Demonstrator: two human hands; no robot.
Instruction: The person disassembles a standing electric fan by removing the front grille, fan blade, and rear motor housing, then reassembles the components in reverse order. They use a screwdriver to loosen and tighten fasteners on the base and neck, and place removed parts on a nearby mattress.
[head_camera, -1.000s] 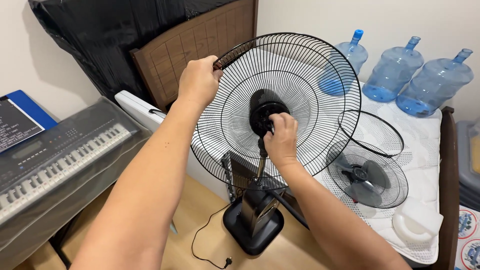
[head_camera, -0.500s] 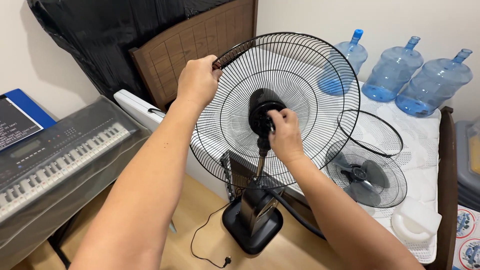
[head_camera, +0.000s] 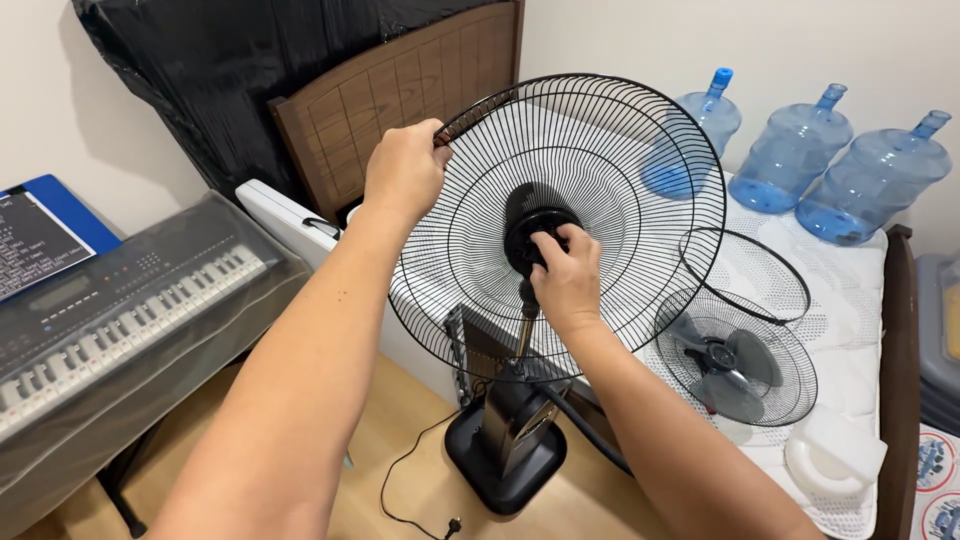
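Gripping the upper-left rim of the fan grille, the left hand is clenched around the outer ring, fingers curled over the wire edge. Grille is a large round black wire guard, standing roughly upright and facing the person, tilted back a little. It sits on a pedestal fan whose black base rests on the wooden floor, directly below and between both forearms. Right hand is at the grille's centre, fingers closed around the black motor hub, thumb and fingertips pinching its lower right side. So the grille spans both hands: one at the rim, one at the middle. A power cord trails from the base across the floor. To the right, on a white mattress, lies a smaller fan with grey blades inside a wire cage, a loose wire guard ring just above it. Three blue water jugs lie at the mattress head against the wall. Left side: an electronic keyboard under a clear plastic cover. A wooden headboard leans behind the grille.
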